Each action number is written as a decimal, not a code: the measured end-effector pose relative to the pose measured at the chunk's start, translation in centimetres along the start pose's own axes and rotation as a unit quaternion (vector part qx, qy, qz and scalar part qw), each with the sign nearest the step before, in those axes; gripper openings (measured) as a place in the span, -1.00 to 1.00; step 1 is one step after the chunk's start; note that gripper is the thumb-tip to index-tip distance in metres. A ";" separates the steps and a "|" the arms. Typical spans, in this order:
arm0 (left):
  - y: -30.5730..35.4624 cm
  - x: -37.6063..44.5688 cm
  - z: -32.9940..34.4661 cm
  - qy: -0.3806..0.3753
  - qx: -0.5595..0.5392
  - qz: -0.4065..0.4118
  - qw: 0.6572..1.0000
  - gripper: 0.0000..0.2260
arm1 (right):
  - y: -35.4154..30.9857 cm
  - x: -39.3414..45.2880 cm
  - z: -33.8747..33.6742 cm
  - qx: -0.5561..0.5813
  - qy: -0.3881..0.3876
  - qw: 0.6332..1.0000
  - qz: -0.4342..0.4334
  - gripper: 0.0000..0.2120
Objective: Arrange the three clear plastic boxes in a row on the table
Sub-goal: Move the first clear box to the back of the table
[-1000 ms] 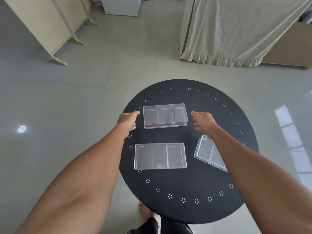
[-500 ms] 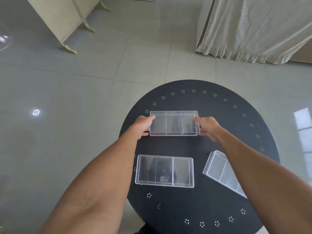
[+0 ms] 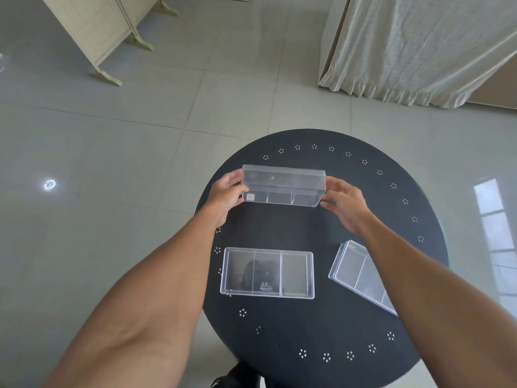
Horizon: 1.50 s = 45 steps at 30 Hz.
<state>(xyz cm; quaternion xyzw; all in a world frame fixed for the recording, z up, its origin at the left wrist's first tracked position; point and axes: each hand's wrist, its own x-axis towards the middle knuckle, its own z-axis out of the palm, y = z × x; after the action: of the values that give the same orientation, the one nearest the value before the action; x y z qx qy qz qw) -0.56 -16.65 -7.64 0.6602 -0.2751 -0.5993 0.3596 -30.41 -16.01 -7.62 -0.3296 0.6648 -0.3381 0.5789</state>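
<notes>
Three clear plastic boxes with inner dividers are on or over a round black table. The far box is lifted and tipped toward me, held at both short ends. My left hand grips its left end and my right hand grips its right end. A second box lies flat at the near left. The third box lies at an angle at the near right, partly hidden under my right forearm.
The table rim carries a ring of small white dot patterns and drops off to a grey tiled floor. A cream folding screen stands far left and a pale curtain hangs far right.
Both hands reached the far box, closed on its two ends, then raised it off the table and tipped it toward me. The other two boxes stayed put.
</notes>
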 end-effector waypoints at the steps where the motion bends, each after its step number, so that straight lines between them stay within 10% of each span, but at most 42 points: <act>1: -0.2 -0.4 -0.1 0.001 -0.010 0.002 1.000 -0.55 | 0.1 -0.4 0.0 0.003 0.003 1.000 0.006 -0.58; 8: -0.5 -2.1 -0.9 0.023 -0.030 -0.057 0.998 -0.78 | 0.3 -1.2 0.4 0.021 0.086 0.992 0.090 -0.77; 14: 0.1 -1.7 -0.8 0.042 0.057 -0.158 0.985 -0.52 | -0.3 -0.7 0.6 -0.001 0.069 0.979 0.189 -0.42; 24: -0.5 -2.7 -1.1 -0.003 0.033 -0.130 0.991 -0.83 | -0.7 -2.3 0.1 -0.013 0.057 0.989 0.134 -0.94; 45: 0.1 -3.0 1.6 -0.013 0.018 -0.126 0.992 -0.66 | 0.9 -1.3 2.5 -0.097 0.095 0.984 0.111 -0.77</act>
<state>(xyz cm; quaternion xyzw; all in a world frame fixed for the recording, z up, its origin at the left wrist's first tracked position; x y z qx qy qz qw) -2.53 -14.60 -5.81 0.6881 -0.2050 -0.6433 0.2659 -27.87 -14.61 -7.93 -0.2745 0.7790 -0.2353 0.5123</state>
